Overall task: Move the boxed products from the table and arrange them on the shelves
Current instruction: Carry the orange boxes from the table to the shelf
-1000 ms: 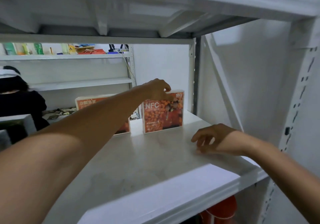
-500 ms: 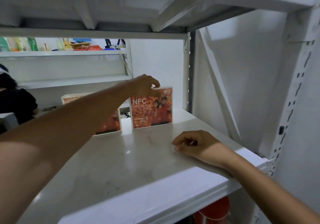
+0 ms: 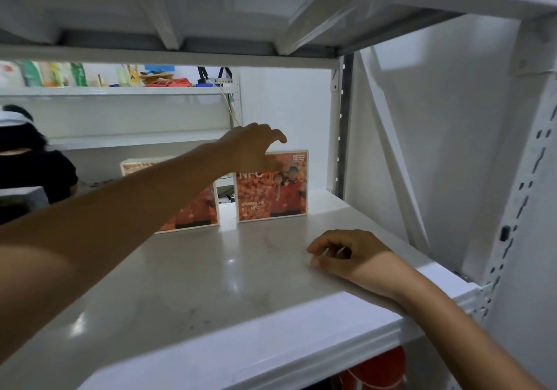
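Two orange boxed products stand upright at the back of the white shelf (image 3: 211, 287). The right box (image 3: 277, 190) carries "NFC" lettering. The left box (image 3: 196, 208) is partly hidden behind my left forearm. My left hand (image 3: 253, 145) hovers just above the top left corner of the right box, fingers spread, holding nothing. My right hand (image 3: 346, 254) rests on the shelf surface near the front right, fingers loosely curled with nothing in them.
A shelf board hangs close overhead. A white upright post (image 3: 521, 208) with slots stands at the right. A person in black (image 3: 27, 166) is at the far left, behind the shelf. Other shelves with colourful goods (image 3: 75, 76) lie behind. An orange object (image 3: 379, 371) sits below the shelf.
My left hand has let go of the right box's top edge and lifted slightly, fingers opening. My right hand has slid a little and curled its fingers.
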